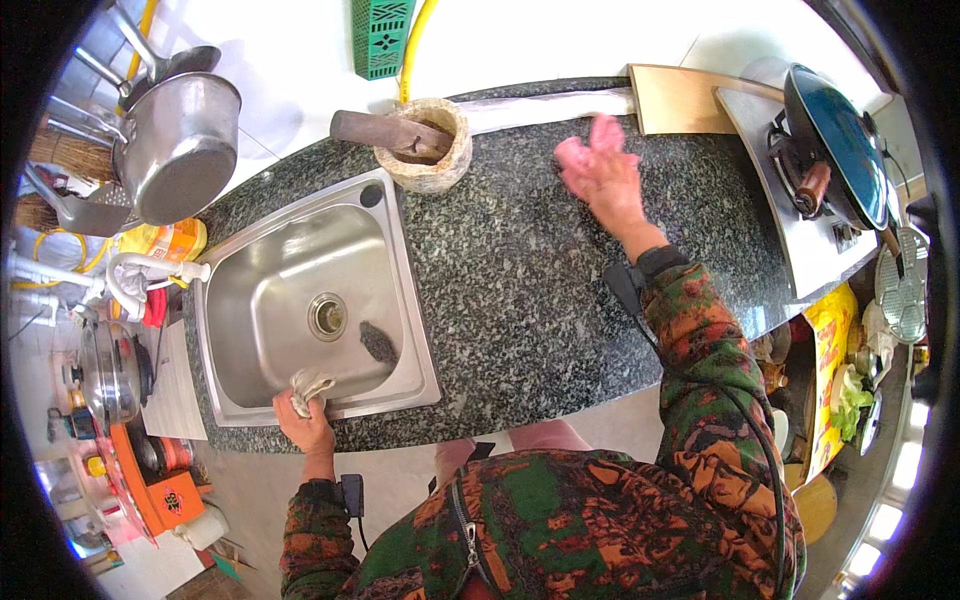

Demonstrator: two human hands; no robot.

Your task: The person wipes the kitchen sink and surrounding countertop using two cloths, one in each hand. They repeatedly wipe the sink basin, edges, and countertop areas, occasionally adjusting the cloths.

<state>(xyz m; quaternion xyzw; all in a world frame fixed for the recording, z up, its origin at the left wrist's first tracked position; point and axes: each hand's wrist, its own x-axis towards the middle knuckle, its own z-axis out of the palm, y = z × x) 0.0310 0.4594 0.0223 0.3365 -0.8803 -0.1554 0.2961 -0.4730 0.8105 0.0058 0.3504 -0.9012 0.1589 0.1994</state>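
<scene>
My left hand [306, 427] grips a crumpled off-white cloth [309, 388] at the front rim of a stainless steel sink [259, 330]. Inside the basin, a dark scouring pad [378, 342] lies to the right of the drain [328, 316]. Over the back of the speckled granite countertop [517, 300] is my right hand [604, 176], blurred and pink toward the fingers. The blur hides whether it holds a thin pink cloth or nothing.
A stone mortar [431, 176] with a wooden pestle [375, 133] stands behind the sink. To the right are a wooden board [679, 101] and a lidded wok [836, 150] on a gas stove [806, 247]. Pots [180, 142] hang at left, above the faucet [127, 281].
</scene>
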